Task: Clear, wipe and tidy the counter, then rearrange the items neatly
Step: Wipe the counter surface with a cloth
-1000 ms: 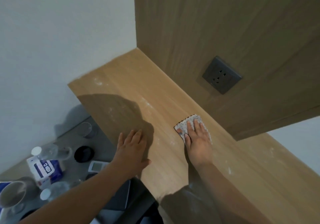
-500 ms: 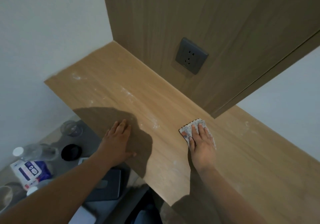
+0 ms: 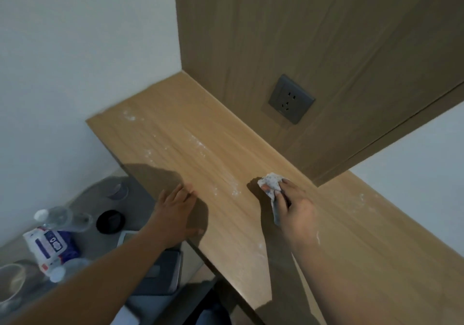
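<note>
Head camera looks down on a long wooden counter (image 3: 231,229). Nothing stands on it, so the clearing part looks done. The things wait on a low grey table (image 3: 95,244) to the left: a clear bottle (image 3: 60,218), a pack of wipes (image 3: 50,246), a black lid (image 3: 110,221) and a glass (image 3: 118,189).

The wiping is under way, I think. White dust (image 3: 198,143) lies in spots and streaks on the far left part of the counter. There is a bit more just left of the cloth (image 3: 271,180), and a little on the right side too. All of that has to be wiped. After that, the things have to go back up and be set in neat order. So the job looks about half done.

The right hand (image 3: 296,209) holds the cloth with curled fingers, and the cloth is bunched up. It sits on the counter near the back, close to the wood wall (image 3: 276,35), below the grey socket (image 3: 291,98). The cloth's long side runs along the fingers. Its white, spotty end pokes out past the fingertips, toward the far left. Its darker end hangs back under the palm, toward the person.

The left hand (image 3: 175,214) lies flat with straight fingers on the front edge of the counter. It holds nothing.

The counter's long side runs from the far left corner to the near right, along the wood wall.
</note>
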Demonstrator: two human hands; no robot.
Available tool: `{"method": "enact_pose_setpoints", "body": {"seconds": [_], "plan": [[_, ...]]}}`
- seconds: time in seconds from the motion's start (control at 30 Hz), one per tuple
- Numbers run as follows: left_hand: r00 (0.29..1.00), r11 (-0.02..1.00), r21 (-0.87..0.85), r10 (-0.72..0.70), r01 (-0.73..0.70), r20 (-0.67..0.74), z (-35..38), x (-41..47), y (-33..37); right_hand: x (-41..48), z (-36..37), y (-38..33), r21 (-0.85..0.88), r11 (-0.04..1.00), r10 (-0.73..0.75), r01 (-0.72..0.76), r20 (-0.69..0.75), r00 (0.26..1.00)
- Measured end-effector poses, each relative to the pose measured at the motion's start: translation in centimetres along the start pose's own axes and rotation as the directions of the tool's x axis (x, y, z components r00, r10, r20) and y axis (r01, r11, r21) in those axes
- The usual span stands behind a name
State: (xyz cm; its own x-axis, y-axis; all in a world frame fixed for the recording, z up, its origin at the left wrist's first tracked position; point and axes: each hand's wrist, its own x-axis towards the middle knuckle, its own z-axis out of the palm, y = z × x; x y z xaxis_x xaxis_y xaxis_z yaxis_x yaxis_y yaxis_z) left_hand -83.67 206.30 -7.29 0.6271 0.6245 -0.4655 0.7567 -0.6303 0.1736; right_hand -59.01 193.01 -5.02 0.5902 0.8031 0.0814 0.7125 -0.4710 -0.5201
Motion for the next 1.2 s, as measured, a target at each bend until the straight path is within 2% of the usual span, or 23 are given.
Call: {"method": "enact_pose_setpoints", "body": {"seconds": [0.23, 0.4, 0.57, 0.83, 1.07, 1.2], "plan": [[0.964, 0.970, -0.176, -0.197, 0.166, -0.177, -1.2, -0.7, -3.6, 5.1, 3.4, -6.6, 0.076, 0.983, -0.174, 0.168, 0.084, 0.981], [0.911, 0.918, -0.191, -0.378, 0.346, -0.164, -2.6, -0.3, -7.3, 8.9, 6.8, -10.2, 0.081, 0.957, -0.289, 0.279, 0.154, 0.945], [0.863, 0.857, -0.260, -0.488, 0.444, -0.133, -3.7, 1.1, -10.2, 13.4, 9.4, -14.1, 0.097, 0.918, -0.396, 0.385, 0.175, 0.901], [0.831, 0.805, -0.339, -0.546, 0.486, -0.107, -5.4, 4.4, -13.5, 21.2, 13.6, -20.2, 0.108, 0.852, -0.522, 0.512, 0.240, 0.818], [0.834, 0.762, -0.419, -0.551, 0.493, -0.021, -4.7, 6.4, -14.0, 26.5, 17.9, -24.4, 0.076, 0.780, -0.615, 0.621, 0.277, 0.738], [0.844, 0.780, -0.399, -0.536, 0.483, -0.025, -4.4, 6.2, -14.0, 29.1, 20.2, -26.7, 0.047, 0.722, -0.666, 0.691, 0.317, 0.675]]}}
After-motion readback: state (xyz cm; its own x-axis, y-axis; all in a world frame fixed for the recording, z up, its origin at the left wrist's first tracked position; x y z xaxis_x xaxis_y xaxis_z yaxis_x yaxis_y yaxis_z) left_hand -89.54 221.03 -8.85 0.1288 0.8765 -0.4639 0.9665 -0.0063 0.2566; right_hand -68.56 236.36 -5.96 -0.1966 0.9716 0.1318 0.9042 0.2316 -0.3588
